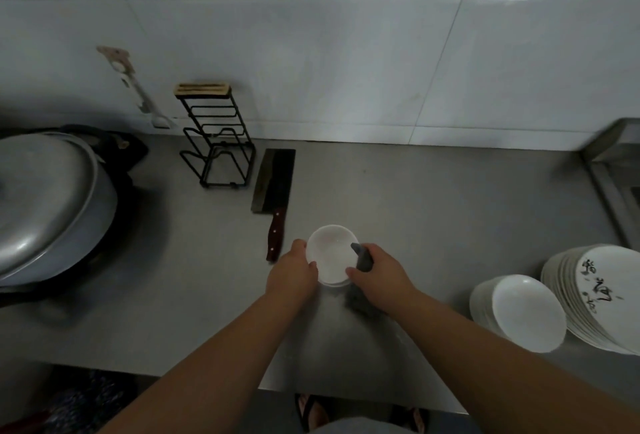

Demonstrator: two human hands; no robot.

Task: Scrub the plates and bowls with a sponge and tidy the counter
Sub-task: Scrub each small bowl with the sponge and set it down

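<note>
A small white bowl (330, 252) is held just above the steel counter (433, 212) near its front middle. My left hand (294, 272) grips the bowl's left rim. My right hand (379, 269) is closed on a grey sponge (362, 260) whose tip pokes into the bowl's right side; more grey material hangs below that hand. A stack of white bowls (523, 312) leans at the right. Behind it leans a stack of white plates (602, 291) with black brush writing.
A cleaver (273, 191) with a reddish handle lies left of the bowl. A black wire rack (218, 143) stands by the tiled wall. A large wok with a metal lid (52, 201) fills the left. A sink edge (613, 170) shows at far right.
</note>
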